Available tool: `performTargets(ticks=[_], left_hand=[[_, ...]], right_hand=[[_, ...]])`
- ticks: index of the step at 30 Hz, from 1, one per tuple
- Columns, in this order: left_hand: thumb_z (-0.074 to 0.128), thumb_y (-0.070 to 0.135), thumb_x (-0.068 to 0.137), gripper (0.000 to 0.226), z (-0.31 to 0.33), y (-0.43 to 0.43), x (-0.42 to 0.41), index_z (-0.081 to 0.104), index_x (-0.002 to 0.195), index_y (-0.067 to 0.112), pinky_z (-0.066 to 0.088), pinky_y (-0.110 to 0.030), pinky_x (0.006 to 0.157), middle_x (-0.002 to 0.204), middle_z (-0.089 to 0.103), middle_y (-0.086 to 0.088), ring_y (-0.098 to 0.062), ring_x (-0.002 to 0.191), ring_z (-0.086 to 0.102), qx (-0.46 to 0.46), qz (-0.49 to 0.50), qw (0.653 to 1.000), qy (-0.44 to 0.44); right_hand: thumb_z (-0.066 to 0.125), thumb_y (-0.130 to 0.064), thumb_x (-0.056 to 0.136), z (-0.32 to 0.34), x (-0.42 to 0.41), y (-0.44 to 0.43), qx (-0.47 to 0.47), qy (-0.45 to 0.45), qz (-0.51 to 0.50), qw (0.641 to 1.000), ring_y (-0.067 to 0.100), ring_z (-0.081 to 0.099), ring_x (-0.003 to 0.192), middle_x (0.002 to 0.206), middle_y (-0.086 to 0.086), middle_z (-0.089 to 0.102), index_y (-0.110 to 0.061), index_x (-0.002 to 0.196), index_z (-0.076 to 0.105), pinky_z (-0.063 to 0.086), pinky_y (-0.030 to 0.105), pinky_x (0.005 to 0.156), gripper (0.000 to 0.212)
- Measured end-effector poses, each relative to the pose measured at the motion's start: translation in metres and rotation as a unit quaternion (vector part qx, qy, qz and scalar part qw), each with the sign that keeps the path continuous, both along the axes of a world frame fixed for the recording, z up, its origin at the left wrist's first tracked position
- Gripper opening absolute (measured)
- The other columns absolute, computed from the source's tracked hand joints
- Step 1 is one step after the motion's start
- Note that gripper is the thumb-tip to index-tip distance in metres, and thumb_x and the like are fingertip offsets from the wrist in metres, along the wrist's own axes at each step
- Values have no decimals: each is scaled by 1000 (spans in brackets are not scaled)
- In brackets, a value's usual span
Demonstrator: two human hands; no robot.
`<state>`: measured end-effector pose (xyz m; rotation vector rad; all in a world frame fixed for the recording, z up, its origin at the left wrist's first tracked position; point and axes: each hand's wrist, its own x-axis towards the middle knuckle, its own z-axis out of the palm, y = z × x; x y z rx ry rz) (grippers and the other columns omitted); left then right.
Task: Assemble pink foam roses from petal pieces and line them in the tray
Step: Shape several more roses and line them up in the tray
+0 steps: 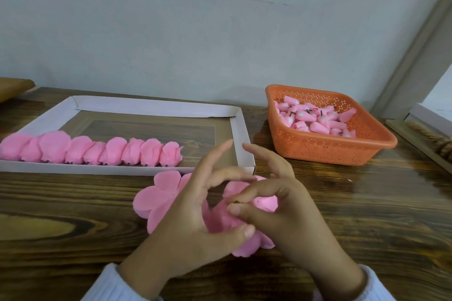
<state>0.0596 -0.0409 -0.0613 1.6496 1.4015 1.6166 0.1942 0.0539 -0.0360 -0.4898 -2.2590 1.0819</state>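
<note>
My left hand [195, 212] and my right hand [281, 205] meet over a pink foam rose [220, 217] held just above the table. The left thumb and fingers curl round its petals. My right thumb and forefinger pinch the short dark stem at its middle, beside a pink bud [266, 203]. A stack of flat pink petal pieces [159, 195] lies on the wood under and left of my hands. The white cardboard tray [241, 134] stands behind, with a row of several finished pink roses [93, 151] along its near wall.
An orange perforated plastic basket [327, 151] at the back right holds several pink bud cores with dark stems. The table is dark wood against a pale wall [195, 32]. A wooden frame edge [420, 139] lies at the far right.
</note>
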Motion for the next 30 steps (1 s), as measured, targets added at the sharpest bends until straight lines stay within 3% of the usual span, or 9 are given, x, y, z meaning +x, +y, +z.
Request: performTargets(ticks=[3, 6, 8, 12, 14, 18, 23, 27, 30], left_hand=[[73, 12, 72, 100, -1, 1, 3, 15, 144, 50, 50, -19, 84, 109, 70, 0, -17, 104, 67, -55, -59, 996, -45], [74, 5, 74, 101, -4, 3, 7, 15, 146, 44, 53, -19, 80, 104, 71, 4, -12, 99, 68, -79, -74, 993, -39], [74, 2, 74, 100, -6, 5, 7, 18, 146, 42, 53, -18, 81, 110, 70, 6, -9, 103, 67, -90, -62, 993, -37], [76, 8, 70, 97, -10, 7, 8, 25, 142, 49, 54, -32, 87, 118, 66, -1, -16, 106, 66, -102, -60, 991, -60], [78, 13, 67, 94, -12, 7, 7, 31, 138, 54, 54, -31, 85, 117, 66, 1, -15, 106, 66, -111, -60, 989, -78], [79, 16, 65, 80, -12, 8, 9, 43, 122, 60, 54, -20, 78, 119, 61, 24, 1, 110, 60, -126, -38, 988, -80], [75, 22, 68, 72, -15, 9, 8, 45, 126, 54, 53, -23, 73, 105, 68, 14, -7, 88, 67, -177, -58, 978, -95], [69, 27, 66, 73, -18, 11, 7, 40, 125, 58, 49, -28, 66, 72, 66, 6, -8, 60, 60, -223, -51, 967, -113], [69, 25, 69, 81, -18, 13, 8, 31, 134, 54, 49, -20, 60, 81, 69, 15, 0, 58, 60, -217, -34, 971, -90]], right_hand=[[84, -34, 68, 2, 1, 0, -10, -15, 42, 999, -7, 14, 141, 141, -40, 31, -44, 74, 75, 18, 28, 113, 15], [79, -29, 68, 4, 0, 1, -74, -2, 75, 994, -6, 19, 141, 138, -24, 48, -42, 70, 75, 23, 34, 114, 14], [78, -25, 70, 3, 1, 3, -84, 15, 88, 992, -4, 25, 140, 125, -24, 60, -39, 68, 75, 25, 36, 112, 15], [76, -17, 72, 1, 2, 4, -118, 51, 79, 989, -3, 37, 134, 116, -14, 66, -25, 64, 75, 40, 21, 98, 11], [74, -16, 72, 2, 2, 3, -135, 64, 67, 986, -4, 41, 131, 110, -13, 69, -20, 64, 75, 40, 15, 95, 9], [72, -19, 72, 5, 4, 3, -173, 82, 35, 981, -5, 47, 126, 113, -24, 66, -25, 61, 74, 38, 30, 99, 12], [75, -11, 80, 6, 3, 5, -188, 63, -8, 980, -3, 55, 116, 104, -19, 69, -20, 60, 73, 43, 42, 102, 21], [69, -22, 84, 4, 5, 10, -104, 17, -37, 994, 6, 64, 94, 100, -14, 66, -24, 82, 72, 53, 38, 84, 5], [66, -40, 81, 4, 9, 17, -95, -14, 45, 994, 18, 62, 74, 92, -5, 64, -33, 101, 64, 50, 31, 66, 21]])
